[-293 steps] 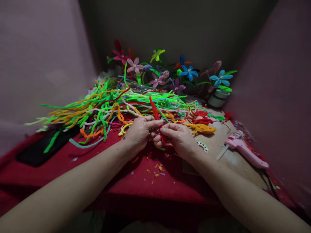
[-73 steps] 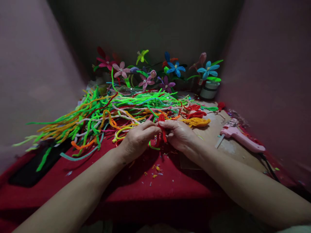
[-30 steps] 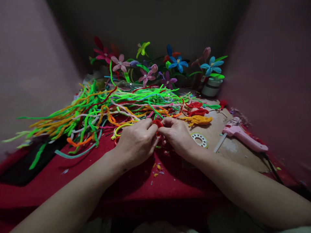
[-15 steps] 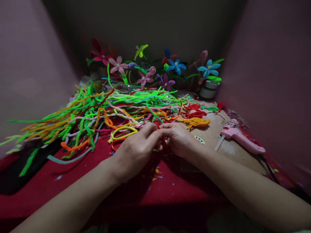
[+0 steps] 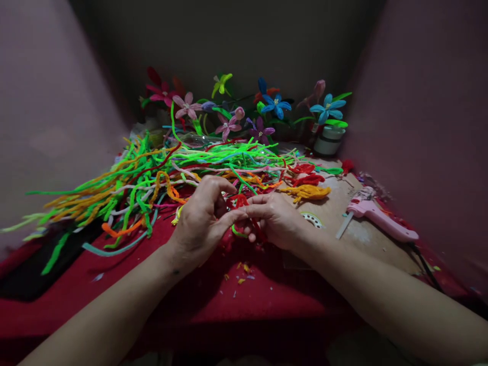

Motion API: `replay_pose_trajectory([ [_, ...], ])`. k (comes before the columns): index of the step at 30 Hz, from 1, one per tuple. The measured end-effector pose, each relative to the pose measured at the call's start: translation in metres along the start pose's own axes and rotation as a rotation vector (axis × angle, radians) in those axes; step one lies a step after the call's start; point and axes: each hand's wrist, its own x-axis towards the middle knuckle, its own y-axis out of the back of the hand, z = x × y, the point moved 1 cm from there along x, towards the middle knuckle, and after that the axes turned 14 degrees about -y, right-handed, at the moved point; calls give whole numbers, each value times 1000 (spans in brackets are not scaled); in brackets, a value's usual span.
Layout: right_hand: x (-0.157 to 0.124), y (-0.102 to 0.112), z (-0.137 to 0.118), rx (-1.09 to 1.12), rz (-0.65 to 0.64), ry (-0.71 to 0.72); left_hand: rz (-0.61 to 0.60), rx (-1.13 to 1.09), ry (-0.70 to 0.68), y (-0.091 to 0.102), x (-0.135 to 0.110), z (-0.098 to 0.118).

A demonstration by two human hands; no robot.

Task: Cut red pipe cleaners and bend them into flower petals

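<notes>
A bent red pipe cleaner (image 5: 241, 200) is held over the table's front half, with a short green pipe cleaner end (image 5: 238, 232) just below it. My right hand (image 5: 276, 218) pinches the red piece between thumb and fingertips. On the other side, my left hand (image 5: 200, 216) curls around it, its thumb pressing by the right fingertips and its index finger arched above. The left hand's lower fingers are partly hidden. Behind both hands lies a big heap of loose pipe cleaners (image 5: 229, 152), mostly green and orange.
A pink glue gun (image 5: 381, 218) rests on a cardboard sheet (image 5: 356, 249) at right. Nearby are bundled yellow-orange pipe cleaners (image 5: 307, 192), red bundles (image 5: 308, 180) and a white spool (image 5: 312, 219). Finished fuzzy flowers (image 5: 276, 105) and a jar (image 5: 329, 141) stand along the back.
My left hand has loosened, its index finger lifting away from the thumb, so more of the red pipe cleaner and a green end show. My right hand stays nearly in place.
</notes>
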Motion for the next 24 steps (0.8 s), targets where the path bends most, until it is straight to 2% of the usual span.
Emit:
replay_pose_trajectory([
  [3,-1,-2,-1,23,-95,18,-20,-226,288,3,4,-3],
  [6,-3,-3,-3,-18,-124,35,-250,-541,470,6,8,-2],
  [8,-4,-3,-3,-42,-93,39,-372,-654,487,6,8,1],
  [9,-3,-2,-4,-44,-74,45,-386,-667,472,5,8,2],
  [13,-1,0,-5,-13,-31,123,-270,-615,417,0,6,6],
  [15,0,1,-5,-12,-28,158,-272,-623,425,-2,4,5],
  [21,1,-1,-1,68,52,181,-427,-699,511,-1,3,3],
  [24,2,-2,1,92,51,160,-505,-747,548,-3,2,0],
])
